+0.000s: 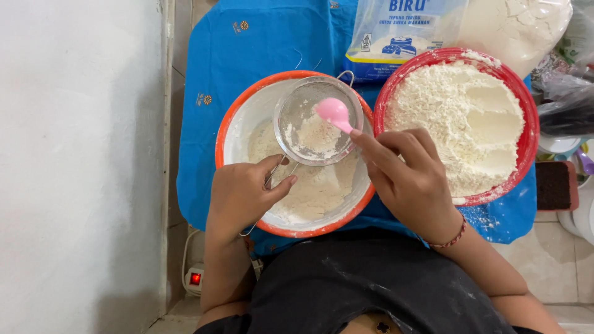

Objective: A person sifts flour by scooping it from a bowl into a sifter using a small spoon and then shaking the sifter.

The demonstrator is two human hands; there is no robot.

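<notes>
My left hand (244,195) grips the wire handle of a small metal sieve (318,120), held over an orange-rimmed white bowl (232,136) with sifted flour in it. My right hand (411,179) holds a pink plastic spoon (334,113), its bowl turned down inside the sieve over a little flour. To the right stands a red bowl (527,142) heaped with white flour, touching the orange bowl's rim.
Both bowls rest on a blue cloth (247,55). A flour bag (402,31) and a plastic sack of flour (526,25) lie behind them. A white wall (80,154) is on the left, a power strip (195,277) with a red light below it. Dishes and a brown tray (555,185) sit at right.
</notes>
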